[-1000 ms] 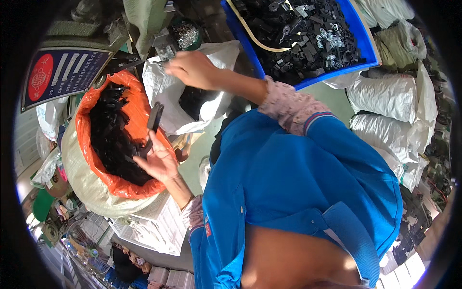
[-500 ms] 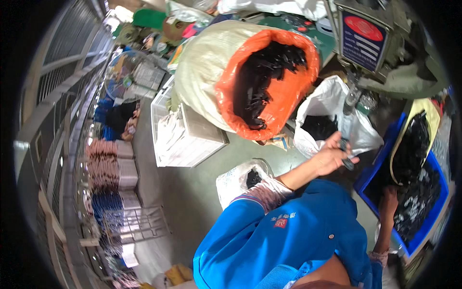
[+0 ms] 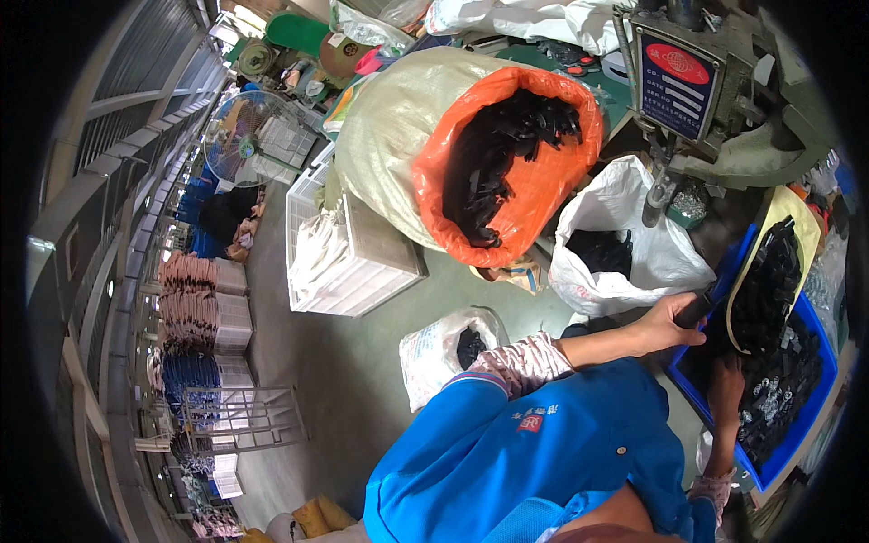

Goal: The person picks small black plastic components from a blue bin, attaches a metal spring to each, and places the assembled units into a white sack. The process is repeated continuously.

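Note:
My left hand (image 3: pixel 668 328) is closed round a small black piece (image 3: pixel 692 309), dark and elongated, its exact kind not clear. The hand hangs just left of a blue bin (image 3: pixel 760 471), below the white sack. My right hand (image 3: pixel 726 391) reaches into that bin, touching the heap of black pieces (image 3: pixel 777 385), some with shiny silvery parts. Its fingertips are hidden among them. A yellow curved scoop-like tray (image 3: pixel 808 220) rests over the bin's far side, loaded with more black pieces (image 3: pixel 772 271).
Ahead, an open white sack (image 3: pixel 665 262) holds black pieces under a grey press machine (image 3: pixel 674 81). A big pale sack (image 3: pixel 385 136) with an orange liner (image 3: pixel 543 199) lies tilted beside it. A white crate (image 3: pixel 362 281), a small white bag (image 3: pixel 421 357) and a fan (image 3: pixel 249 145) are leftward.
My left hand has moved right and nearer, from in front of the white sack to beside the blue bin, fingers now wrapped round the black piece. My right hand stays in the bin.

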Demonstrator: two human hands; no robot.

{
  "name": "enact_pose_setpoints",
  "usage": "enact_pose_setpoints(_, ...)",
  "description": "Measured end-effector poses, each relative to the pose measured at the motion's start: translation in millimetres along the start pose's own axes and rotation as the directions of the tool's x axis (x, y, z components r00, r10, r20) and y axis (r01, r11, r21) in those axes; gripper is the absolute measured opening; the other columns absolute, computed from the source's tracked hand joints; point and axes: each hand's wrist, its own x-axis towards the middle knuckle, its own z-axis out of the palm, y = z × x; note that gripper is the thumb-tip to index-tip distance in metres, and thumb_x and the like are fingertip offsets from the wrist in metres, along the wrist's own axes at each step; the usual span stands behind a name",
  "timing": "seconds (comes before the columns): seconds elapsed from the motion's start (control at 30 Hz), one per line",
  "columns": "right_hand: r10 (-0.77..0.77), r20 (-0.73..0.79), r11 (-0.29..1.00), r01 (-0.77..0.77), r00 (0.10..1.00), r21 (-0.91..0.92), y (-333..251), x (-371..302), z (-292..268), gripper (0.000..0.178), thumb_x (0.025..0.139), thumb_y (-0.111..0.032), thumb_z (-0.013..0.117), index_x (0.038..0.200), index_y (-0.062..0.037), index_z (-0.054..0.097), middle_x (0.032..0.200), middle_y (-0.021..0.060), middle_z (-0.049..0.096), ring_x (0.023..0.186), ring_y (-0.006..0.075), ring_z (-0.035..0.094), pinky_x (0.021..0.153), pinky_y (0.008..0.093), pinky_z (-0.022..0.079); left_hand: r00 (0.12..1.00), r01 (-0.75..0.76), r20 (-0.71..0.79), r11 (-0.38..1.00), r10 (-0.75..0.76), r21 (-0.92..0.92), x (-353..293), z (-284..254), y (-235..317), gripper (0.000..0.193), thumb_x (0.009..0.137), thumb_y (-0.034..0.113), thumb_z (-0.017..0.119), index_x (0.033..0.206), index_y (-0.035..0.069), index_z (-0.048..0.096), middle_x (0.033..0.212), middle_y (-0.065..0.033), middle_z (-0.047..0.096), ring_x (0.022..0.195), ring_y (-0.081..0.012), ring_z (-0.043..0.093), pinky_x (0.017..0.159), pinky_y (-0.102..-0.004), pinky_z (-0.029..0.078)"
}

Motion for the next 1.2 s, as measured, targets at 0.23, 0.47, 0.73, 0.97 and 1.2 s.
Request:
enact_pose_setpoints(0.23,0.425,-0.180,0.760,-0.242,0.887,0.603,-54.7,-23.7,-48.4,0.027,0.091,-0.004,0.062,0.116,-0.0001,0.054,0.099,0.0161,0.064,0.088,0.0300,0.066,0.074,0.0350,0.051,0.979,0.150,0.063,0.902,-0.191,0.406,2.4,15.9,-11.7,0.026,0.079,0.016,0.078,0.091,-0.002,0.064,0.077,-0.0015,0.063,0.076,-0.0068,0.054,0.069,-0.0285,0.048)
enact_pose_setpoints(0.47,0.476,-0.561,0.790,-0.050,0.677,0.611,-88.9,-7.4,-30.8,0.035,0.086,-0.006,0.070,0.120,-0.0017,0.060,0.114,0.0157,0.063,0.105,0.0271,0.063,0.088,0.0358,0.052,0.993,0.119,-0.028,0.956,-0.116,0.267,7.6,38.5,-27.2,0.027,0.079,0.017,0.077,0.098,0.000,0.068,0.083,-0.0091,0.069,0.079,-0.0092,0.059,0.071,-0.0311,0.052)
enact_pose_setpoints(0.73,0.568,-0.593,0.771,-0.118,0.570,0.625,-130.2,6.4,-55.1,0.050,0.065,0.000,0.075,0.113,-0.0037,0.060,0.106,0.0150,0.061,0.100,0.0338,0.058,0.084,0.0386,0.050,0.954,0.297,0.049,0.954,-0.296,-0.029,16.6,27.6,-48.4,0.027,0.086,0.005,0.070,0.111,0.003,0.062,0.092,-0.0031,0.065,0.072,-0.0097,0.060,0.061,-0.0219,0.048)
enact_pose_setpoints(0.97,0.573,-0.565,0.814,-0.332,0.593,0.477,-72.9,-64.3,-49.8,0.014,0.081,-0.004,0.065,0.094,-0.0025,0.069,0.097,0.0151,0.068,0.092,0.0323,0.065,0.080,0.0410,0.054,0.941,0.325,0.138,0.939,-0.309,-0.113,27.1,28.8,-45.2,0.027,0.091,0.003,0.063,0.116,-0.001,0.055,0.102,-0.0161,0.067,0.090,-0.0239,0.067,0.075,-0.0405,0.061)
enact_pose_setpoints(1.2,0.705,-0.252,0.706,-0.692,0.663,0.153,0.6,-84.4,-36.1,0.035,0.083,-0.008,0.064,0.118,-0.0091,0.063,0.114,0.0155,0.063,0.101,0.0367,0.062,0.084,0.0412,0.052,0.924,0.236,0.295,0.970,-0.244,0.063,22.3,5.7,-57.7,0.020,0.092,0.013,0.062,0.102,-0.004,0.063,0.097,-0.0174,0.068,0.078,-0.0274,0.070,0.070,-0.0382,0.058)
